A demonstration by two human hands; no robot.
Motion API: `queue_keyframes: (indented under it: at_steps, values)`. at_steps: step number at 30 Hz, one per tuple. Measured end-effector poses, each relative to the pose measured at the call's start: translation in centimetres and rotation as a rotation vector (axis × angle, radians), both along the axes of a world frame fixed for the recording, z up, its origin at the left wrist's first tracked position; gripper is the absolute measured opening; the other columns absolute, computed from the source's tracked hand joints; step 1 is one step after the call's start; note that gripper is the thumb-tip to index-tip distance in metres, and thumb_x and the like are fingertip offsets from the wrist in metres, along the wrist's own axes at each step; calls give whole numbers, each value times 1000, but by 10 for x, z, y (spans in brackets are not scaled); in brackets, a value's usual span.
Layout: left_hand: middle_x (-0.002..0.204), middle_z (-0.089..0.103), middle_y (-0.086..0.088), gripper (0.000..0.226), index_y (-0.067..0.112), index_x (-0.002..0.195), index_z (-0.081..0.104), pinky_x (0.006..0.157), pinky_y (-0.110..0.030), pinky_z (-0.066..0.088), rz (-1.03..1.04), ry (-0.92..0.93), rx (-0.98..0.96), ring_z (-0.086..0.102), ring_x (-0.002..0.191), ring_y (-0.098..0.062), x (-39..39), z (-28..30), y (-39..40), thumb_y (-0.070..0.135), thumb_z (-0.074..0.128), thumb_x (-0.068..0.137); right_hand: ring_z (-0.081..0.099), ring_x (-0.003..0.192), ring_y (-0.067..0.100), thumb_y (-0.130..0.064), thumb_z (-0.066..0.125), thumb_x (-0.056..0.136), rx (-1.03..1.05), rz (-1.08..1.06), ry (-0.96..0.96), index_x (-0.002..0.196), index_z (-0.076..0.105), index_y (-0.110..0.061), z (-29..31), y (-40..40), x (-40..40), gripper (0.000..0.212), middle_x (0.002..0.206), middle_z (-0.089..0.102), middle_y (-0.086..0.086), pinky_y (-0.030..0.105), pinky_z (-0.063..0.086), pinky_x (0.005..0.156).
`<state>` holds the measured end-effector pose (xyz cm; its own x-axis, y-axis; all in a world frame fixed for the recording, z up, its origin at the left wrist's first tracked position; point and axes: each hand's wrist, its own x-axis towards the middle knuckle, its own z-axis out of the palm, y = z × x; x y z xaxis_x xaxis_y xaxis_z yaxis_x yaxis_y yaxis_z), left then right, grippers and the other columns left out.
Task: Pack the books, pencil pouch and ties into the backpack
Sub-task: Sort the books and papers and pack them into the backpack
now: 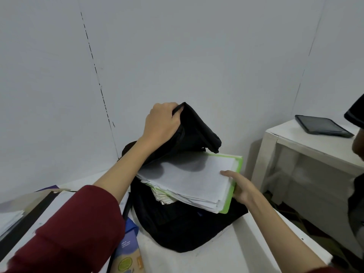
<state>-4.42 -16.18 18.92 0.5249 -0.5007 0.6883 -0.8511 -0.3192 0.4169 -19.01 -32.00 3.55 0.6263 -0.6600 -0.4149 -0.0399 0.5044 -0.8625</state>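
A black backpack point(183, 229) stands on a white table, its mouth open. My left hand point(162, 123) grips the top flap point(199, 129) and holds it lifted. A stack of white papers in a green folder point(191, 180) sticks halfway out of the opening, lying flat over the bag's front. My right hand point(241, 187) holds the stack's right edge, thumb on top and fingers beneath the green cover. More books lie at the lower left: a blue one point(129, 247) and a black-edged one point(23, 223).
The white table point(226, 251) carries the bag; its right edge drops off close by. A second white table point(307, 146) to the right holds a dark tablet point(323, 126). Someone in dark clothes point(357, 194) is at the far right. A grey wall stands behind.
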Motion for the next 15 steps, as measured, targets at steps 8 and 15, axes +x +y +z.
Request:
queue_keyframes:
  at_steps: [8,15]
  values:
    - [54,45,-5,40,5,62,47,51,-31,29,-9,6,-14,40,53,-23,8,5,5,25,45,97,63,79,29,11,62,76,164,-164,-102,107,58,2,-7,17,15,33,99,65,16,37,53,62]
    - [45,30,7,48,22,51,30,50,-30,23,-48,-21,-157,29,47,-14,4,15,14,20,49,95,58,74,28,8,65,78,253,-331,-60,100,55,0,-22,73,46,25,82,59,11,39,50,71]
